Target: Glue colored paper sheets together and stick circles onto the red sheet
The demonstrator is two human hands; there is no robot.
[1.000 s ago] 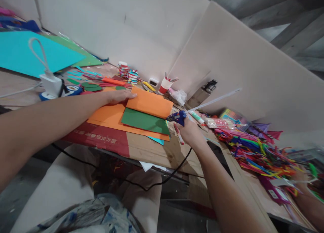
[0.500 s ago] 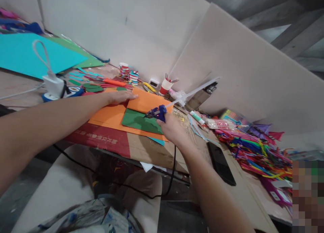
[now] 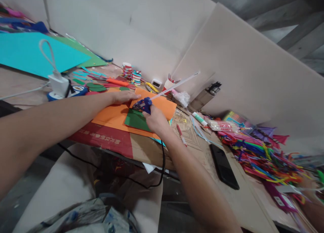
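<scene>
My right hand (image 3: 157,120) is wrapped round a blue glue gun (image 3: 144,105). A long clear glue stick (image 3: 178,83) juts from its back, up and to the right. The nozzle points left, close to the front edge of a folded orange sheet (image 3: 164,107); whether it touches is unclear. A green sheet (image 3: 135,120) shows below that edge, partly hidden by my right hand. My left hand (image 3: 124,97) lies stretched out with its fingertips on the folded sheet's left part. Under these lies a larger orange sheet (image 3: 107,117).
A black cord (image 3: 162,172) hangs below my right forearm. On the right lie a red pen (image 3: 181,135), a black phone (image 3: 224,166) and a colourful heap of pipe cleaners (image 3: 258,153), with another person's hand (image 3: 307,184) beside it. A white charger (image 3: 58,84) stands left.
My right hand has moved the glue gun left and slightly up along the orange sheet's edge, uncovering the red pen. My left hand stays on the sheet. Another person's hand shows at right.
</scene>
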